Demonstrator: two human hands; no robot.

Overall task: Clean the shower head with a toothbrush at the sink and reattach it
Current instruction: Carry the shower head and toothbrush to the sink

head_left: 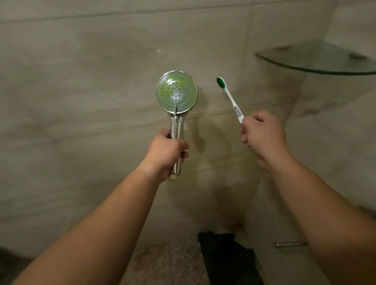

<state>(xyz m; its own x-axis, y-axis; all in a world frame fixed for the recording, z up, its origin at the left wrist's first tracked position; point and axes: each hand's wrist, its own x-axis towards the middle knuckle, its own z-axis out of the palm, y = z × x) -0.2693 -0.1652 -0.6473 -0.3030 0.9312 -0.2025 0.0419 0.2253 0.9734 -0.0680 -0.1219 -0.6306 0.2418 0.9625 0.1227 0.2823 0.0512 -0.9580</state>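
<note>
Left hand [166, 154] has its fingers wrapped round the chrome shower head [176, 93] handle, held upright, nozzle face toward me. The toothbrush [229, 98] stands just right of it, pinched in the right hand [263, 134], bristles level with the face, so I'd guess it swings left.

Open gap between shower head [176, 91] and toothbrush [230, 99], the two well apart; bare tiled wall [88, 82] behind and to the left. Obstacle upper right: glass corner shelf [318, 61], jutting from the corner near the toothbrush.
</note>
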